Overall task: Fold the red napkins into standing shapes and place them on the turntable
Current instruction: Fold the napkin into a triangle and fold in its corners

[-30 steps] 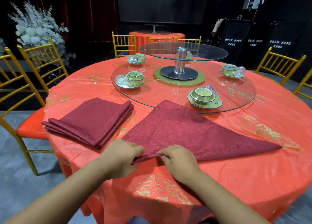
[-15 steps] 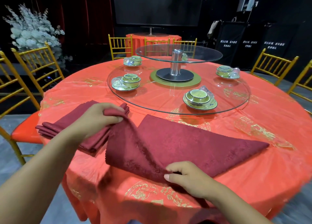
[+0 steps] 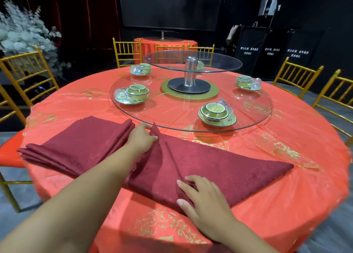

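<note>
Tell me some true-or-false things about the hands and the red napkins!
1. The left hand pinches a corner of the spread napkin. True.
2. The right hand presses flat on that napkin's near edge. True.
3. A folded napkin stands on the glass turntable. False: only dishes stand on it.
4. The napkin stack lies right of the spread napkin. False: it lies to the left.

Matt woven cloth napkin (image 3: 219, 168), glossy glass turntable (image 3: 254, 123), shiny tablecloth (image 3: 286, 205)
</note>
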Motion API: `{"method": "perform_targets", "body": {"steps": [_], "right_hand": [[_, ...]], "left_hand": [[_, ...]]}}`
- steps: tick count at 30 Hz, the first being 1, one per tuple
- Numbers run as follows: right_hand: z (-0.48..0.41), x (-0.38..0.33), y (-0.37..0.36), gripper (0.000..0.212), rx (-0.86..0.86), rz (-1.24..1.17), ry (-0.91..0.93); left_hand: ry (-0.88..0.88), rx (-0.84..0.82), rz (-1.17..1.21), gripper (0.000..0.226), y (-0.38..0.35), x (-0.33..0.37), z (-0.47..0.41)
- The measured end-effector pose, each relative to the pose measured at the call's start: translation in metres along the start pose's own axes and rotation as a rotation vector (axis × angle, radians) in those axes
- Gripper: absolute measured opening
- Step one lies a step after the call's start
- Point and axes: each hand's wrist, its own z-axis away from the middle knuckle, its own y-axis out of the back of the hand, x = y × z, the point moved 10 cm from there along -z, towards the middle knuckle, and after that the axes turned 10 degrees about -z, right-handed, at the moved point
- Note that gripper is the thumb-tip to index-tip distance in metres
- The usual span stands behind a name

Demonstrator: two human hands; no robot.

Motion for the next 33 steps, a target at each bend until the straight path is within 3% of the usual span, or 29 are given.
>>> {"method": "perform_targets", "body": {"steps": [2, 5, 11, 15, 18, 21, 25, 33], "right_hand": [[0.002, 0.0, -0.006, 0.074, -0.064, 0.067, 0.006], [0.004, -0.002, -0.01, 0.07, -0.132, 0.299, 0.045], [0.005, 0.004, -0.026, 0.077, -0.245, 0.26, 0.051], [0.004, 0.002, -0.029, 0.08, -0.237, 0.14, 0.1], [0.004, 0.003, -0.024, 0.077, -0.193, 0.277, 0.065], [0.002, 0.004, -0.034, 0.083, -0.215, 0.164, 0.113], [0.003, 0.01, -0.037, 0.086, -0.217, 0.16, 0.108], [0.003, 0.01, -0.039, 0.087, -0.223, 0.138, 0.109]], "left_hand": [[-0.009, 0.014, -0.093, 0.035, -0.005, -0.002, -0.003], [-0.006, 0.028, -0.154, 0.039, -0.014, -0.008, -0.005], [-0.098, 0.061, -0.337, 0.056, -0.024, -0.006, -0.002], [-0.307, 0.023, -0.629, 0.07, -0.033, 0.025, 0.032], [-0.541, -0.099, -0.684, 0.076, -0.053, 0.038, 0.083], [-0.651, -0.216, -0.728, 0.085, -0.067, 0.025, 0.132], [-0.67, -0.279, -0.876, 0.096, -0.074, -0.006, 0.142], [-0.614, -0.337, -0.929, 0.105, -0.046, -0.038, 0.113]]}}
